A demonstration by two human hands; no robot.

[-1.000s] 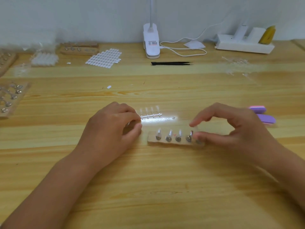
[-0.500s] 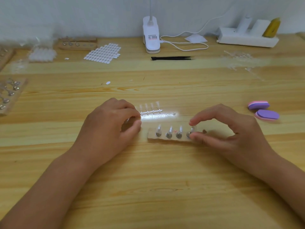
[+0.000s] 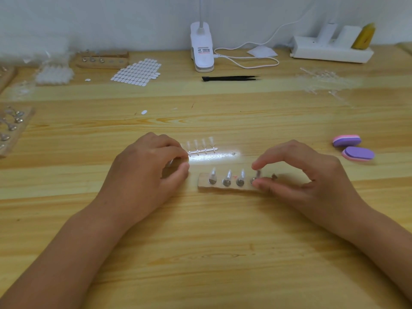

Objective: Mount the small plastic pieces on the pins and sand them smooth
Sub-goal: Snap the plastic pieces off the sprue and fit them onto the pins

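Left hand (image 3: 151,175) pinches a clear plastic strip (image 3: 201,150); right hand (image 3: 312,175) pinches a pin (image 3: 254,178) on a wooden block (image 3: 223,187) on the tabletop (image 3: 211,253).

Purple-and-pink sanding blocks (image 3: 353,147), black tweezers (image 3: 230,78), white lamp base (image 3: 202,47), pale grained wooden table (image 3: 200,253).

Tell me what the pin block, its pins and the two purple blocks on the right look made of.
Pin block: pale unfinished wood, judging by its matte tan face. Pins: likely metal, given the grey shiny round heads. Purple sanding blocks: probably foam, with a matte purple face over a pink layer; grit is too small to see.
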